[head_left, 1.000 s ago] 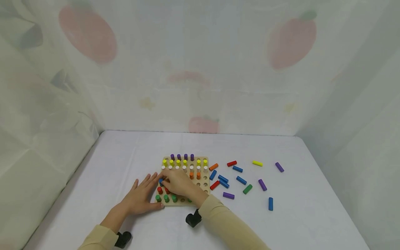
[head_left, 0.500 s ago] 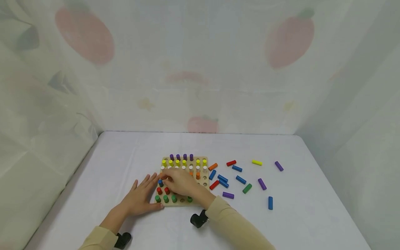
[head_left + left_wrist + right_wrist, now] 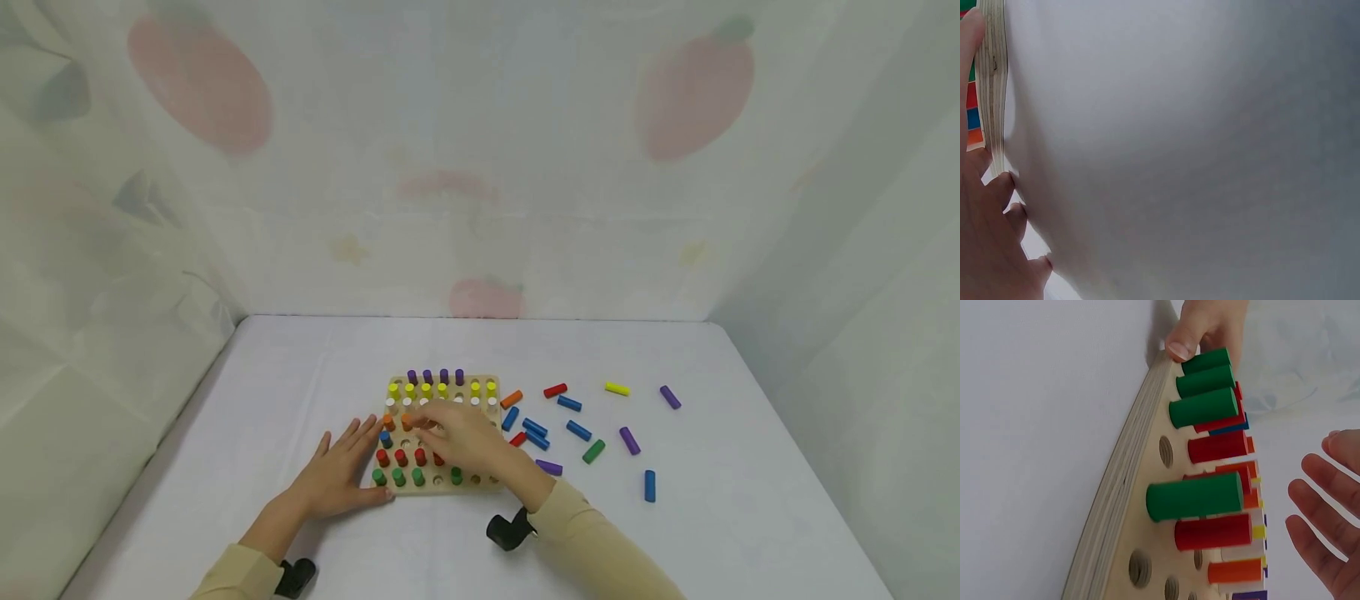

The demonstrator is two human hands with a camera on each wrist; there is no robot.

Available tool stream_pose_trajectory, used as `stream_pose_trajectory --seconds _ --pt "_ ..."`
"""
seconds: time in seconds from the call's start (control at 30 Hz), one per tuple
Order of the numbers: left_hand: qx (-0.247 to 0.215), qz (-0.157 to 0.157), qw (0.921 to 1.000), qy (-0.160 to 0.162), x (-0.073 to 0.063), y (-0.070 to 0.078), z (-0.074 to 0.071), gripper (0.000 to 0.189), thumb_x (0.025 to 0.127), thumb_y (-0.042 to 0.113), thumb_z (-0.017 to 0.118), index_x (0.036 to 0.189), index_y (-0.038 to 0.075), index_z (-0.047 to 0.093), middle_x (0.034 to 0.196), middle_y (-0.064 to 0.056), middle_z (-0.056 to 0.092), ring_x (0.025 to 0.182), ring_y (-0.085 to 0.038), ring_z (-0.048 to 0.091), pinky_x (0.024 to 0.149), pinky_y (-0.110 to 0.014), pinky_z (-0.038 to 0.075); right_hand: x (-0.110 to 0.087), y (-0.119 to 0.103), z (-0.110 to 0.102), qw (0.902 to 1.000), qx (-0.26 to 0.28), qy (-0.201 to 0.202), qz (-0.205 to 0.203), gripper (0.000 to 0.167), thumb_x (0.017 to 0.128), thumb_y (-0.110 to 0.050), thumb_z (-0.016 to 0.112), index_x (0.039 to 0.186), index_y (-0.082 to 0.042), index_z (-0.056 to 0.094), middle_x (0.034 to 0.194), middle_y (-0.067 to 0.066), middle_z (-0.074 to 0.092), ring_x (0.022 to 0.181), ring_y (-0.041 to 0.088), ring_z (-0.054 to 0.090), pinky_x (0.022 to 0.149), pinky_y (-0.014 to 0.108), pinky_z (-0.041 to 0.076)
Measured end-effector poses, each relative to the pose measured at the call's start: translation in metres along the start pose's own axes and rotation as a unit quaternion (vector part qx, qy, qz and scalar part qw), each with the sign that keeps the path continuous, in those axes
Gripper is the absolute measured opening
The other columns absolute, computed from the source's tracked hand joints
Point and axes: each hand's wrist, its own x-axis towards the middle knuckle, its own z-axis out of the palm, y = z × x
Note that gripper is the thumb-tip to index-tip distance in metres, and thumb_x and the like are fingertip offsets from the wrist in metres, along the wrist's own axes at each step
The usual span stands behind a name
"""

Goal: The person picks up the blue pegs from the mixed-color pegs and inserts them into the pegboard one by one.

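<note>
A wooden peg board [image 3: 450,490] stands in front of me with rows of coloured pegs. Green pegs [image 3: 398,477] make the near row, then red pegs [image 3: 401,457] and a single blue peg [image 3: 386,438] at the left. Orange, white, yellow and purple pegs follow farther back. My left hand [image 3: 341,471] lies with fingers spread against the board's left side, its thumb [image 3: 1182,347] at the near corner. My right hand [image 3: 461,433] hovers over the board's middle, fingers [image 3: 1319,519] loosely bent; no peg shows in it. It hides several pegs and holes.
Loose pegs lie scattered right of the board: several blue pegs [image 3: 578,431], purple pegs [image 3: 629,441], red pegs [image 3: 555,390], an orange peg [image 3: 512,399], a yellow peg [image 3: 617,389] and a green peg [image 3: 593,452]. Pale curtains surround the white table [image 3: 315,350].
My right hand has drawn away from the blue peg and moved right over the board, uncovering orange and red pegs. The blue peg stays in its hole. My left hand holds its place.
</note>
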Motion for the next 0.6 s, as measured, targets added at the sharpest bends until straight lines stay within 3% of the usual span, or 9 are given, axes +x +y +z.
stream_pose_trajectory --seconds 0.3,0.6 --pt "0.006 -0.002 1.0 -0.001 -0.001 0.001 -0.001 0.107 0.064 0.076 0.059 0.147 0.017 0.025 0.151 -0.009 0.025 0.138 -0.037 0.022 0.103 -0.068 0.011 -0.024 0.019 -0.012 0.9986 0.048 0.02 0.013 0.028 0.091 -0.022 0.058 0.119 -0.02 0.06 0.112 -0.008 0.063 0.099 0.009 0.06 0.078 0.017 0.051" --pt "0.002 -0.003 1.0 -0.001 -0.001 0.001 0.0 0.107 0.064 0.077 0.057 0.147 0.018 0.024 0.152 -0.008 0.025 0.138 -0.036 0.021 0.104 -0.067 0.01 -0.044 0.053 -0.028 0.9972 0.029 0.066 0.018 0.031 0.088 -0.022 0.063 0.118 -0.016 0.059 0.109 -0.002 0.062 0.101 0.016 0.06 0.082 0.033 0.053"
